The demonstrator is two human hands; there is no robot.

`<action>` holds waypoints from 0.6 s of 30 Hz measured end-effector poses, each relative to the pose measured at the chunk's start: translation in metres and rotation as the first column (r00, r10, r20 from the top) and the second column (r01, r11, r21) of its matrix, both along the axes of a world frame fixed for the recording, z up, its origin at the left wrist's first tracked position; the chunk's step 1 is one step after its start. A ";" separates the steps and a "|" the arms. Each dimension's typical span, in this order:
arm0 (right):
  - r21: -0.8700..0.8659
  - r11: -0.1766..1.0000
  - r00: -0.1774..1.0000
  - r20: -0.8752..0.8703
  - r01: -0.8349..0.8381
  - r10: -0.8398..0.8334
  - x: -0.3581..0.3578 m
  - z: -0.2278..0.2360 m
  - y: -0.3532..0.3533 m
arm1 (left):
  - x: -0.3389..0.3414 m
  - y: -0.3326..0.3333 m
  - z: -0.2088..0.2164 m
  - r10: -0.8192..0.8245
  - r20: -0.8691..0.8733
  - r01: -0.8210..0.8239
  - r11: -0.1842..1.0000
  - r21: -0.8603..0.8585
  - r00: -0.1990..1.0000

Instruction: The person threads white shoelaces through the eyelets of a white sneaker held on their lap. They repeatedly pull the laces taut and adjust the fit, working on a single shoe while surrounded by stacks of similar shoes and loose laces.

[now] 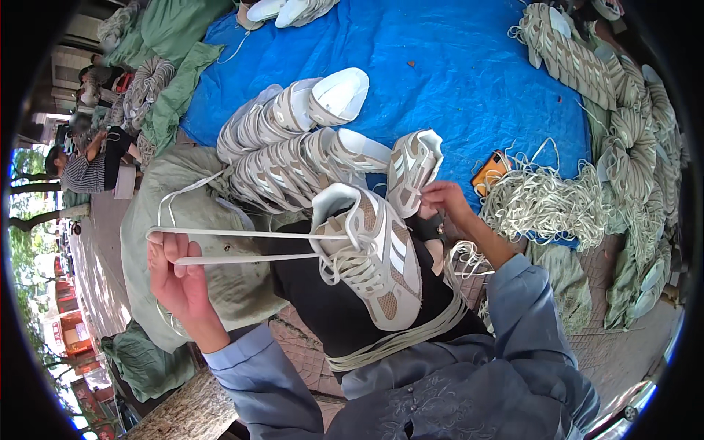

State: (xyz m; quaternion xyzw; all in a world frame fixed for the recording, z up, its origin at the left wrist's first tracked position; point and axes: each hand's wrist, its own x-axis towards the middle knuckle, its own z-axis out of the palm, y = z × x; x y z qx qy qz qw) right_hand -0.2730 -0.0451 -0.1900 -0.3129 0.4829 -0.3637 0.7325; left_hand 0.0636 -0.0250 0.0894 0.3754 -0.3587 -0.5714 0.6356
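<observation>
A beige and white sneaker upper (397, 258) with laces through its eyelets rests on my lap, toe toward me. My left hand (176, 277) is closed on the shoelaces (257, 234), out to the left. Two lengths of lace run taut from its fingers to the upper, and loose ends trail behind. My right hand (449, 203) has its fingertips pinched together at the edge of a second upper (412, 170), which stands just beyond the first. What lies between those fingertips is too small to make out.
Stacked uppers (271, 172) lie ahead on a blue tarp (455, 73). A tangled heap of laces (543, 202) sits right, beside an orange-cased phone (490, 173). Laces (403, 339) lie across my lap. More uppers (631, 147) are piled far right. A person (95, 161) sits far left.
</observation>
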 end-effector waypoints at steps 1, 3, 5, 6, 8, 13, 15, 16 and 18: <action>0.113 0.993 0.969 -0.243 -0.022 0.049 -0.009 -0.020 0.001 | 0.005 -0.008 0.001 -0.011 0.052 0.015 0.996 -0.084 0.999; -0.135 0.986 0.830 -0.558 -0.094 0.003 -0.017 -0.054 -0.001 | 0.003 -0.018 -0.016 -0.140 0.665 0.047 0.987 0.155 0.734; -0.275 0.945 0.644 -0.759 -0.177 -0.101 -0.017 -0.078 -0.019 | -0.016 -0.019 -0.049 -0.174 0.939 0.030 0.985 0.173 0.298; -0.328 0.921 0.581 -0.800 -0.210 -0.153 -0.014 -0.087 -0.037 | -0.029 -0.017 -0.066 -0.133 0.979 0.136 0.984 0.113 0.156; -0.436 0.886 0.426 -0.840 -0.159 -0.337 -0.006 -0.096 -0.060 | -0.051 -0.017 -0.093 -0.142 0.990 0.291 0.948 0.132 0.014; -0.154 0.978 0.325 -0.941 -0.143 -0.100 0.020 -0.113 -0.108 | -0.088 -0.017 -0.114 0.004 0.962 0.381 0.918 0.105 -0.273; -0.098 0.977 0.340 -0.940 -0.192 -0.028 0.024 -0.117 -0.113 | -0.088 -0.017 -0.112 0.049 0.973 0.397 0.917 0.046 -0.227; -0.176 0.971 0.414 -0.905 -0.163 -0.095 0.024 -0.117 -0.114 | -0.086 -0.017 -0.112 0.071 0.977 0.403 0.915 0.017 -0.203; -0.312 0.944 0.550 -0.810 -0.111 -0.203 0.013 -0.105 -0.120 | -0.082 -0.018 -0.116 -0.227 0.973 0.275 0.939 0.205 0.049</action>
